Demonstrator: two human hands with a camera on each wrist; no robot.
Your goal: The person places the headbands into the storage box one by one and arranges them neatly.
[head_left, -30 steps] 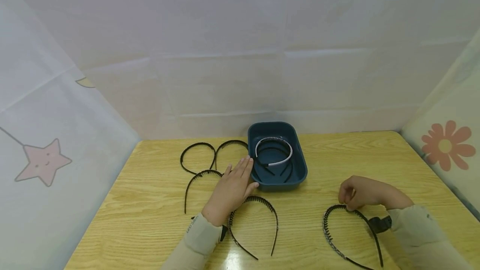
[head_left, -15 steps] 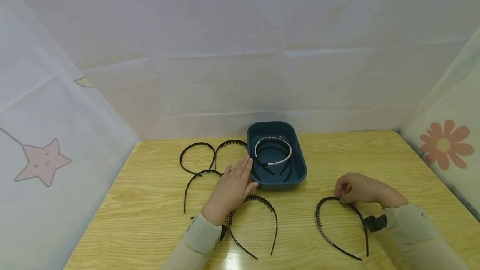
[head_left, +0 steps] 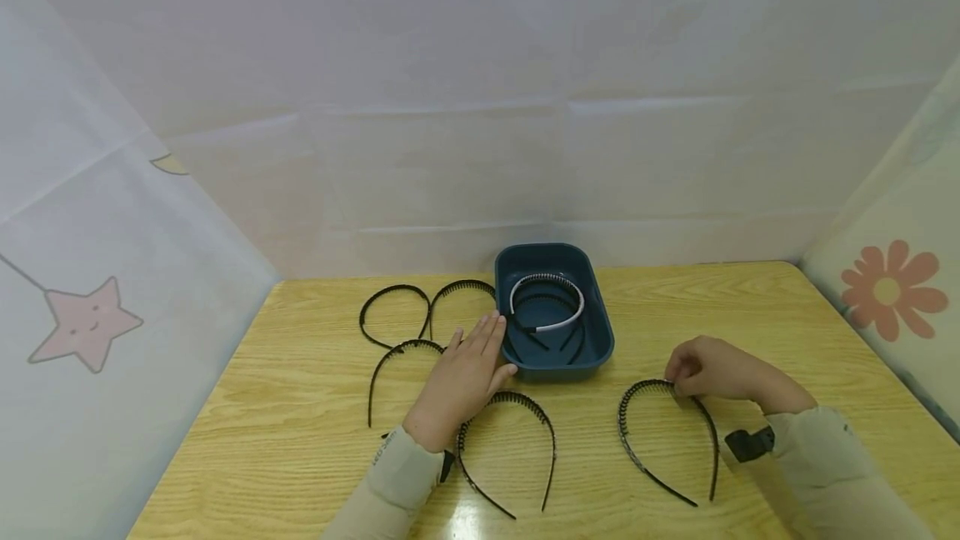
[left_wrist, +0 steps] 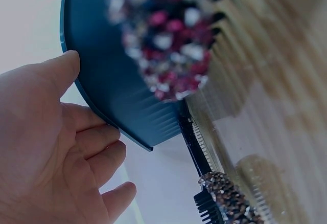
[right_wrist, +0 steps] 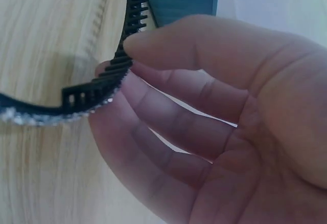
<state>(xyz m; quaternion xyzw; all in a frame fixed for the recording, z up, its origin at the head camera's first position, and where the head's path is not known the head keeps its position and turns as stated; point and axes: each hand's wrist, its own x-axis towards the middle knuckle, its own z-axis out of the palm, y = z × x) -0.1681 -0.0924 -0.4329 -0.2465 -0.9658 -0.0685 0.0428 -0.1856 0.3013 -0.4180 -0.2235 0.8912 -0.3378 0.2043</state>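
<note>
My right hand (head_left: 723,373) pinches a black toothed headband (head_left: 625,432) near the top of its arch, its two ends toward me. In the right wrist view, thumb and fingers grip the band (right_wrist: 122,63), whose outer side glitters with silvery stones. My left hand (head_left: 461,377) lies with straight fingers against the left wall of a dark blue basin (head_left: 566,373). Fingertips touch the basin's rim (left_wrist: 97,109) in the left wrist view. Inside the basin are a white-and-black headband (head_left: 558,326) and darker ones beneath it.
Another toothed headband (head_left: 553,444) lies on the wooden table (head_left: 300,473) in front of the left hand. Several black headbands (head_left: 372,382) lie left of the basin. A pale curtain (head_left: 450,148) stands behind the table, with printed side panels.
My right hand has moved slightly left and away from me, carrying the headband along toward the basin's side. My left hand and the basin have stayed in place.
</note>
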